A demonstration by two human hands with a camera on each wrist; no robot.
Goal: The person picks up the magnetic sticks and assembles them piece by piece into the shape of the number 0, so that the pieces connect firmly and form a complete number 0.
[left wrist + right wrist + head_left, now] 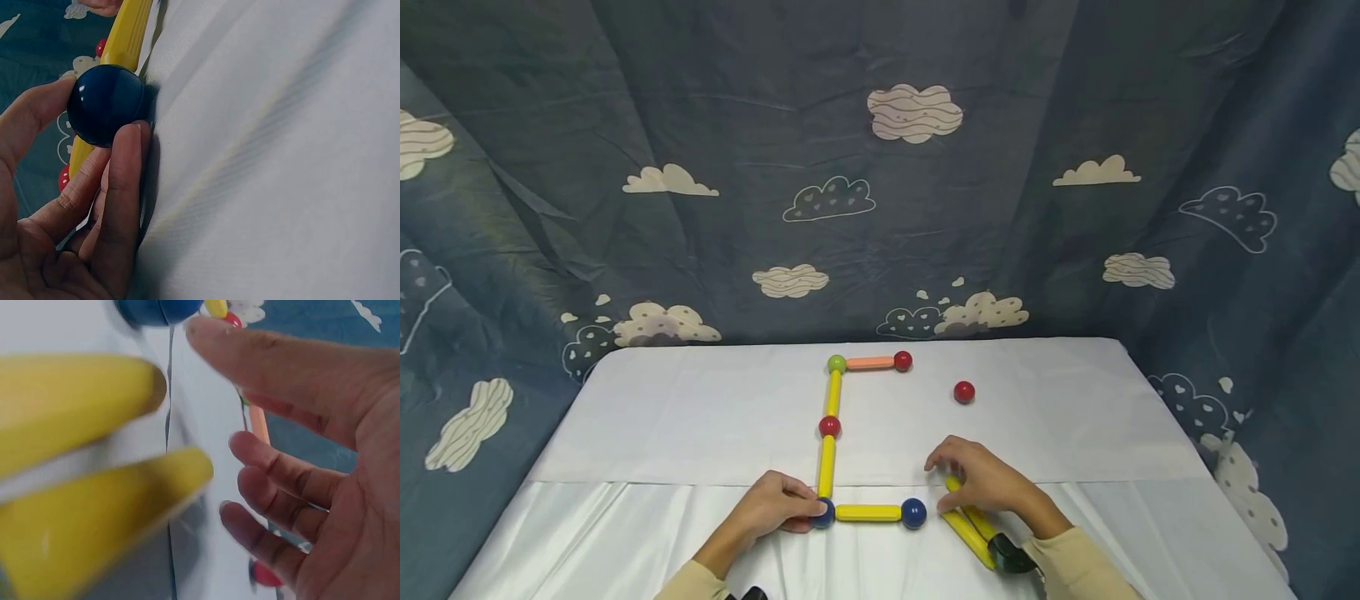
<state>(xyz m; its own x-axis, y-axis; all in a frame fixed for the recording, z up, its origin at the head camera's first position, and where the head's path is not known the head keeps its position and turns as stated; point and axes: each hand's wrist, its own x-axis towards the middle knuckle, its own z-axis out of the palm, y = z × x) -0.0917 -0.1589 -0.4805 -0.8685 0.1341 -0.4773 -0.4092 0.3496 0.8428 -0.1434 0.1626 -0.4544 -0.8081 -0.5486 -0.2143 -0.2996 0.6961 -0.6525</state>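
My left hand (778,502) pinches a blue ball (106,103) between thumb and fingers. This ball sits at the near left corner of a figure of magnetic sticks and balls. From it a yellow stick (868,513) runs right to a second blue ball (913,513). Another yellow stick (827,467) leads away to a red ball (830,426). My right hand (981,477) hovers over two loose yellow sticks (967,540), its fingers loosely bent and apart. In the right wrist view, the sticks' ends (187,469) lie beside the hand with nothing in its grasp.
Farther back, a yellow stick (833,393) joins the red ball to a green ball (837,363). An orange stick (870,363) connects that to a red ball (903,361). One loose red ball (964,392) lies right of the figure on the white cloth (685,417). A cloud-patterned curtain (820,125) hangs behind.
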